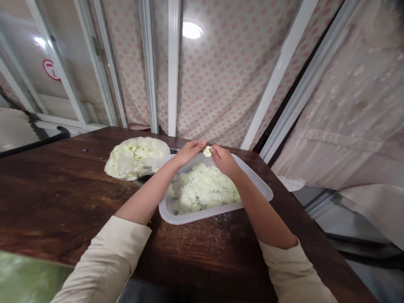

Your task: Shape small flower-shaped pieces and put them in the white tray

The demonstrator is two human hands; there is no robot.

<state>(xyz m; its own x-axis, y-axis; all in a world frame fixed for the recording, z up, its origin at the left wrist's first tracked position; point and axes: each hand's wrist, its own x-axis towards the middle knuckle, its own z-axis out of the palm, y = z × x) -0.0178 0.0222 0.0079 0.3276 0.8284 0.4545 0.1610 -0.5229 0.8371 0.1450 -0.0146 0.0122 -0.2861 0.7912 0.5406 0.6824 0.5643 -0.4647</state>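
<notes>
A small white flower with a yellow-green centre point(207, 151) is held up over the far rim of a white plastic tub point(186, 219). My right hand point(222, 159) pinches it at its right edge. My left hand point(190, 152) is closed, its fingertips beside the flower's upper left edge; whether they grip a part of it is too small to make out. Below both hands, the tub holds a heap of similar pale flower heads point(205, 187). To the left lies a clear plastic bag point(118, 162) with pale green-white pieces inside.
The dark wooden table point(63, 189) carries scattered crumbs in front of the tub and a small purple bit point(85, 150) at the far left. Behind stand white-framed panes with a dotted curtain point(221, 84). A green surface point(28, 277) shows at the lower left.
</notes>
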